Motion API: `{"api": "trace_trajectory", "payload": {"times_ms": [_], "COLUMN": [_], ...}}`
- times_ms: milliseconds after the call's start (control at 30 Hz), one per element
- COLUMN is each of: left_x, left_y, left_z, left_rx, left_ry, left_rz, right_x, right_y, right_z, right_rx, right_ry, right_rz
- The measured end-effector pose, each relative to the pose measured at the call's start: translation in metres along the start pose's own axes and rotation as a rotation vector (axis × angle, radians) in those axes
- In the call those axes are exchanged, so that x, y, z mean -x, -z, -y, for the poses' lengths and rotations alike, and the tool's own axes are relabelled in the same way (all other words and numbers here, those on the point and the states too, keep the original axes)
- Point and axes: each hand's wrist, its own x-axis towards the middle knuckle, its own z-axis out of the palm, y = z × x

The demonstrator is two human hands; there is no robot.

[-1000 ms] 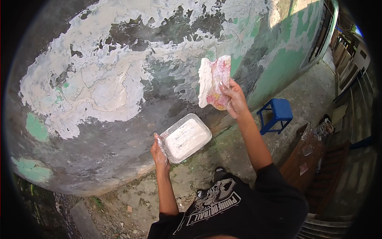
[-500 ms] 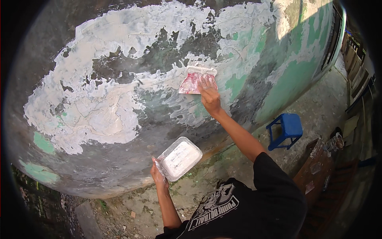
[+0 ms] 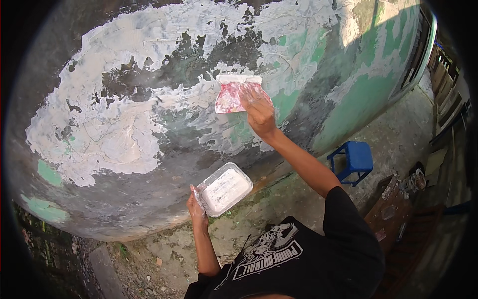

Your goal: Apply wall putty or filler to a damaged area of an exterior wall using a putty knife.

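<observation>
My right hand [image 3: 259,112] grips a wide red putty scraper [image 3: 230,97] smeared with white, its fingers pressed on the blade's face. White filler lies along the scraper's upper edge, which is at the wall [image 3: 194,129]. Patchy white filler [image 3: 127,134] covers much of that grey and green surface, with dark bare areas between. Lower down, my left hand [image 3: 197,207] holds a clear rectangular plastic tub [image 3: 226,190] by its left side. White paste fills the tub's bottom. The left fingers under the tub are partly hidden.
A blue plastic stool [image 3: 357,157] stands on the concrete ground to the right. Beyond it is a brown wooden table [image 3: 388,212] with small items on it. Stones and a flat slab [image 3: 107,271] lie along the wall's foot at lower left.
The scraper has shifted slightly left along the wall in my right hand and turned a little more level. My left hand still holds the tub, and the whole view has shifted slightly.
</observation>
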Motion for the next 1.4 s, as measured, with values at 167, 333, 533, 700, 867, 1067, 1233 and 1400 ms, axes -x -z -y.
{"api": "trace_trajectory", "payload": {"times_ms": [167, 333, 533, 700, 867, 1067, 1233, 1400], "left_x": [0.004, 0.013, 0.019, 0.026, 0.028, 0.024, 0.031, 0.033], "left_y": [0.007, 0.026, 0.044, 0.042, 0.041, 0.057, 0.053, 0.065], "left_z": [0.009, 0.008, 0.016, 0.017, 0.011, 0.019, 0.018, 0.016], "left_rx": [0.050, 0.019, -0.008, -0.018, 0.028, 0.021, -0.022, 0.015], "left_ry": [-0.089, -0.035, -0.046, -0.007, -0.005, -0.003, -0.004, 0.019], "left_rz": [-0.042, -0.035, -0.080, -0.088, -0.130, -0.096, -0.081, -0.125], "right_x": [0.018, 0.067, 0.038, 0.015, 0.055, 0.022, -0.003, 0.051], "right_y": [-0.044, -0.050, -0.013, -0.036, -0.051, -0.014, -0.038, -0.070], "right_z": [-0.005, 0.009, 0.025, 0.019, 0.033, 0.046, 0.016, 0.024], "right_rx": [0.130, 0.007, -0.005, 0.056, 0.097, -0.020, 0.132, 0.168], "right_ry": [-0.016, -0.094, -0.090, -0.183, -0.159, -0.198, -0.159, -0.117], "right_rz": [0.018, 0.126, -0.067, -0.084, 0.028, -0.092, -0.056, 0.012]}}
